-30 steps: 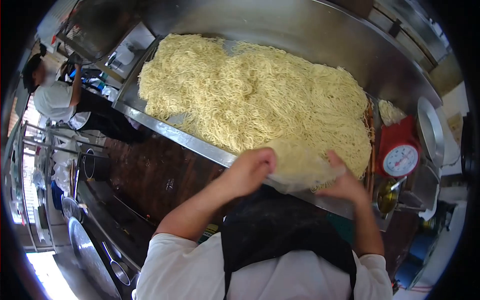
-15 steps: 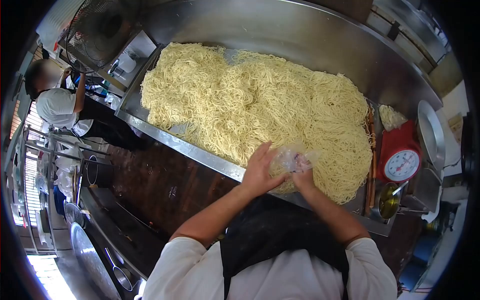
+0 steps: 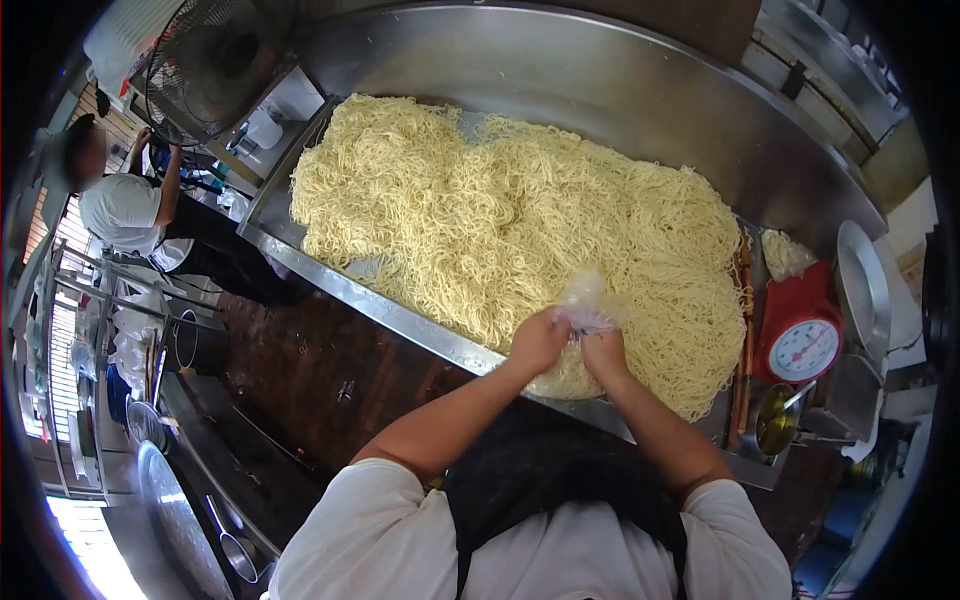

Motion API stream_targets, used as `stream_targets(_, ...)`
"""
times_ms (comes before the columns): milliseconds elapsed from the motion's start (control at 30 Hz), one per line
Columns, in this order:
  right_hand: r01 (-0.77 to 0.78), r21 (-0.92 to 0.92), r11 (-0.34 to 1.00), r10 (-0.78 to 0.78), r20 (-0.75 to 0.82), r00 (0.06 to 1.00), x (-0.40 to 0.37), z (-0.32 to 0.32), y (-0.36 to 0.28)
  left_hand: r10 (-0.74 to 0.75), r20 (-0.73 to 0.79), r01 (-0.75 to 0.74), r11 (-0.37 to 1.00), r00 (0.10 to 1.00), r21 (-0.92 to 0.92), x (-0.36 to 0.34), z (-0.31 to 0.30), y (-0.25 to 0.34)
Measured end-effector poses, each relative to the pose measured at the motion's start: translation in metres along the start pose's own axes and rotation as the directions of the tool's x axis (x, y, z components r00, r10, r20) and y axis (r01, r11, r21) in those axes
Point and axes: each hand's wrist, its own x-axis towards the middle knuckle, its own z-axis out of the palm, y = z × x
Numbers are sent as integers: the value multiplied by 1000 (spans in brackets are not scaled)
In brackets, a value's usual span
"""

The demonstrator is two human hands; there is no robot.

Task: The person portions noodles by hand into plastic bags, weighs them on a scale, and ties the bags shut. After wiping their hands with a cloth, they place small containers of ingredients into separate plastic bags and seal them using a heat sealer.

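A large heap of pale yellow noodles (image 3: 520, 210) covers a long steel tray (image 3: 640, 90). At its near edge sits a clear plastic bag of noodles (image 3: 565, 375), its gathered neck (image 3: 588, 305) sticking up. My left hand (image 3: 538, 340) and my right hand (image 3: 604, 352) are side by side, both closed around that neck just below the bunched plastic. My forearms reach in from below, over my black apron.
A red dial scale (image 3: 800, 335) with a metal pan stands at the right, a small metal cup (image 3: 775, 405) in front of it. Another person (image 3: 125, 205) works at the far left near a fan (image 3: 205, 60). Pots and lids line the lower left.
The open bag I held wide at the tray's edge has been gathered; my hands came together and now pinch its neck shut.
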Motion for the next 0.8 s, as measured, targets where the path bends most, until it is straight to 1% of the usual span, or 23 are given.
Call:
stream_targets(33,27,51,998,-32,105,994,-5,-6,-25,-140,113,166,947,984,-274,5,-19,13)
stream_targets(67,41,102,994,-62,214,975,-10,-11,-49,-136,105,160,947,985,-280,10,-30,23)
stream_targets(100,41,99,994,-62,224,973,-13,-12,-71,106,61,-85,958,993,-275,12,-38,28)
stream_targets(133,-46,241,970,-13,240,971,-15,-11,-93,338,25,-321,911,941,-258,11,-46,33)
stream_targets(167,-134,375,917,36,257,966,-15,-10,-104,331,29,-312,913,943,-263,8,-55,41)
stream_targets(200,-135,371,919,40,253,967,-8,-10,-107,280,188,-222,934,942,-280,7,-66,52)
stream_targets(233,-362,586,725,184,342,921,3,-12,-110,231,342,-135,950,911,-283,5,-71,61)
stream_targets(267,-537,723,435,283,456,844,11,-15,-111,242,348,-142,947,906,-289,-1,-70,65)
stream_targets(300,-501,836,223,251,448,858,18,-16,-87,278,311,-309,949,909,54,-13,-65,66)
stream_targets(333,-488,842,230,257,431,865,18,-19,-92,329,287,-424,816,900,392,-27,-55,64)
stream_targets(367,-518,846,126,397,435,808,17,-17,-101,460,179,-473,671,870,571,-41,-30,41)
stream_targets(400,-527,850,14,525,443,727,13,-14,-107,467,197,-490,669,862,558,-33,-21,26)
stream_targets(433,-538,843,17,493,461,738,7,-4,-105,456,143,-453,698,878,555,-27,-14,14)
stream_targets(467,-521,853,17,505,442,741,-1,1,-104,444,91,-417,724,891,550,-23,-7,3)
stream_targets(500,-522,809,269,464,366,806,-8,4,-119,435,80,-412,756,897,508,-20,-4,1)
stream_targets(533,-486,712,507,406,300,863,-14,0,-129,447,104,-436,750,888,497,-15,1,-8)
stream_targets(567,-473,719,509,416,275,867,-21,-6,-133,486,149,-472,655,861,590,-11,6,-18)
stream_targets(600,-502,606,617,410,297,862,-28,-13,-135,518,195,-498,548,833,672,-9,9,-25)
stream_targets(633,-516,478,711,404,322,856,-32,-19,-138,503,163,-486,618,849,618,-13,3,-6)
stream_targets(667,-506,484,714,406,303,862,-35,-27,-141,515,177,-503,611,839,611,-13,2,2)
stream_targets(733,-550,420,722,434,344,833,-45,-43,-142,501,207,-491,543,840,681,-19,6,8)
stream_targets(767,-548,429,718,442,328,835,-49,-45,-133,500,208,-497,559,840,664,-23,6,11)
stream_targets(800,-312,268,912,264,200,944,-51,-47,-123,507,228,-516,552,831,655,-21,7,11)
